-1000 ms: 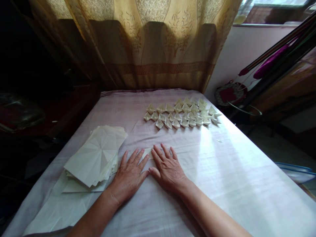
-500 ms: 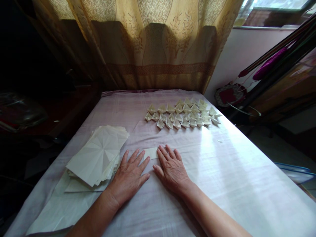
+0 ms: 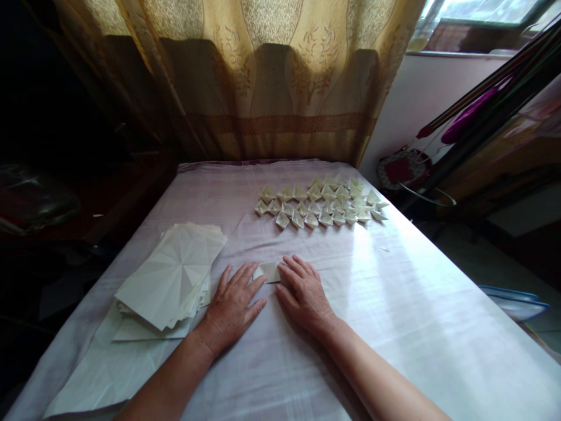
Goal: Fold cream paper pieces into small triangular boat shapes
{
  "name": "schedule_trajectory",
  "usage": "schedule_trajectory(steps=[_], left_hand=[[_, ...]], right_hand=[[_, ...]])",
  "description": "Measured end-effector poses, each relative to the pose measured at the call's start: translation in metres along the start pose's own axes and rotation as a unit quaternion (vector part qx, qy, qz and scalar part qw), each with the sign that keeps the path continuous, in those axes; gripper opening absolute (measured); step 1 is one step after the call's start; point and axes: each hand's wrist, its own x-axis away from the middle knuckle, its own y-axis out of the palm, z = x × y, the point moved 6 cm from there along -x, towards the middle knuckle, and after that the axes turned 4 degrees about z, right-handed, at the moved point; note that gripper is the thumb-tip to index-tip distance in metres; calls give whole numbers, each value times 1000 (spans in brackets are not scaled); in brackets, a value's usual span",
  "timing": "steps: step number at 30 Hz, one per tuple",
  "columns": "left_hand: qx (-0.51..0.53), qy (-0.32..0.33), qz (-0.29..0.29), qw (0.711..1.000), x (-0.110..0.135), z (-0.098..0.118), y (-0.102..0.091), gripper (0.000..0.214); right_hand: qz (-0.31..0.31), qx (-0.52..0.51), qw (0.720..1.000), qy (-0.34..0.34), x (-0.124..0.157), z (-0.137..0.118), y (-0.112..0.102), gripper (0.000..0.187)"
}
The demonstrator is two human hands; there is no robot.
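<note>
Small paper (image 3: 269, 272) lies just below frame centre, between the hands. Left hand (image 3: 231, 299) rests flat, fingers spread, at its left end; right hand (image 3: 305, 295) touches its right end, can't tell if pinching. Paper stack (image 3: 173, 275) sits left; folded pieces (image 3: 325, 217) sit right of upper centre.

So the curtain (image 3: 276, 126) hangs behind the far edge of the cloth-covered table (image 3: 407, 351), with the window (image 3: 486, 11) off to its right. Rows of folded paper pieces (image 3: 312, 218) sit toward the back, right of middle, and a paper scrap (image 3: 385, 249) lies in front of their right end. Over on the left there's a paper stack (image 3: 170, 275) on top of a bigger sheet (image 3: 105, 374), which sticks out toward the person. Front and center, a small folded paper (image 3: 270, 272) lies between the left hand (image 3: 234, 301) and right hand (image 3: 305, 292).
</note>
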Motion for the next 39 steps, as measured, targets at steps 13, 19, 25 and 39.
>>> schedule_trajectory(steps=[13,19,25,39], left_hand=[[74,2,71,995,-2,-1,-7,36],[71,10,69,995,-2,-3,-5,49],[94,30,41,994,-2,1,-8,52],[153,49,136,978,-8,12,-42,12]], right_hand=[[8,-70,995,-76,-2,-15,-2,25],[-10,-65,991,-119,0,-22,-3,30],[-21,-23,990,-135,0,-23,-3,18],[83,105,981,-142,-3,-16,-27,23]])
